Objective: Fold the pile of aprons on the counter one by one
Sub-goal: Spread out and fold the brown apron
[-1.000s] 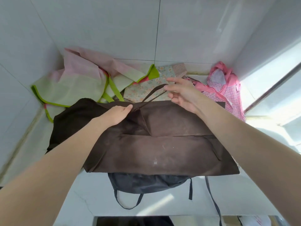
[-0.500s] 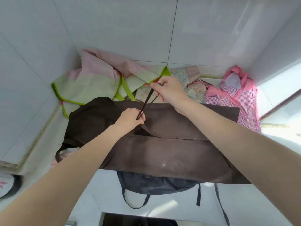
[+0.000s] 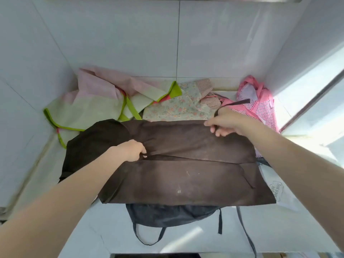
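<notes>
A dark brown apron [image 3: 186, 164] lies spread across the white counter [image 3: 186, 237], partly folded, with a crease running left to right. My left hand [image 3: 133, 150] pinches the brown cloth at the crease near its middle left. My right hand [image 3: 226, 121] grips the apron's brown strap [image 3: 236, 103] at the far right edge, and the strap's end sticks out past the fingers. A dark navy apron [image 3: 167, 215] lies under the brown one, its straps hanging toward the counter's front edge.
Unfolded aprons are piled at the back against the tiled wall: a pale green and pink one [image 3: 89, 107], a floral one [image 3: 176, 108], and a pink checked one [image 3: 260, 107]. A window frame [image 3: 312, 101] runs along the right. A clear plastic bag [image 3: 277, 190] lies at right.
My right hand has carried the brown strap from the middle of the apron out to its far right edge. My left hand has stayed at the crease.
</notes>
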`<action>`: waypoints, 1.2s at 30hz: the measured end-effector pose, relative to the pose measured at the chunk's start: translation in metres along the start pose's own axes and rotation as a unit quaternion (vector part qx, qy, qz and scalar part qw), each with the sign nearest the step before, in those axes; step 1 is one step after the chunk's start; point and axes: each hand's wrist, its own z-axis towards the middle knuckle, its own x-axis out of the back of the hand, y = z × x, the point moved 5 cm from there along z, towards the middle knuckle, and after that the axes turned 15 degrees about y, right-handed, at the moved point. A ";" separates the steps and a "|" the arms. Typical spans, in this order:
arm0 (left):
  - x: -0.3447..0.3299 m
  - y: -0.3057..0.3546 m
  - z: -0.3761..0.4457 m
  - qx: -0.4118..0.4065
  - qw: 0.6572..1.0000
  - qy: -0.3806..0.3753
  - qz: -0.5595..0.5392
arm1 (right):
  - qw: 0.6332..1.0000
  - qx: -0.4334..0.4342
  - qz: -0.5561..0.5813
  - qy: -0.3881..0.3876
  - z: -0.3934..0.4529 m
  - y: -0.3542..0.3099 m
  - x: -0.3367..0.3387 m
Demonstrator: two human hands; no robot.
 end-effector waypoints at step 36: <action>0.050 -0.006 0.076 0.070 0.955 0.275 0.089 | 0.954 0.194 -0.227 -0.003 0.098 -0.034 -0.070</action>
